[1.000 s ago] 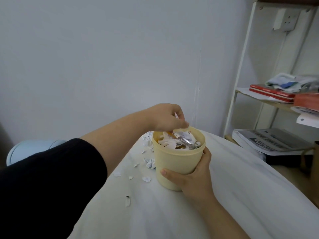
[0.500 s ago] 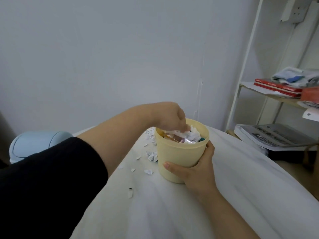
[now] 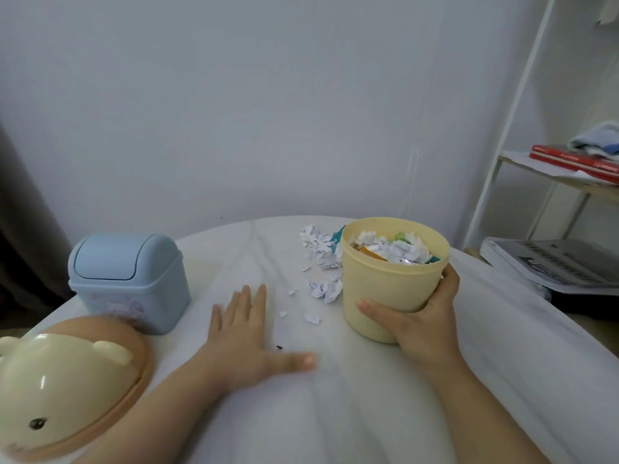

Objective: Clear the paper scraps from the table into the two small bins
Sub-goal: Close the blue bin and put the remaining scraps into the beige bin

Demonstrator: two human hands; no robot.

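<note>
A pale yellow bin (image 3: 385,283) stands open on the white table (image 3: 335,413), filled to the rim with crumpled paper and wrappers. My right hand (image 3: 425,316) is wrapped around its near right side. My left hand (image 3: 244,333) lies flat on the table with fingers spread, holding nothing, to the left of the bin. White paper scraps (image 3: 323,289) lie between my left hand and the bin, and a larger heap of scraps (image 3: 316,244) sits behind the bin's left side. A blue bin (image 3: 129,279) with a shut swing lid stands at the left.
A cream bear-faced lid (image 3: 63,386) with a peach rim lies at the near left corner, in front of the blue bin. A white metal shelf (image 3: 552,169) with red books and magazines stands at the right. The wall is close behind the table.
My left hand has left the yellow bin's mouth and come down flat on the table to its left. The view has tilted down and left, showing the blue bin and the bear lid.
</note>
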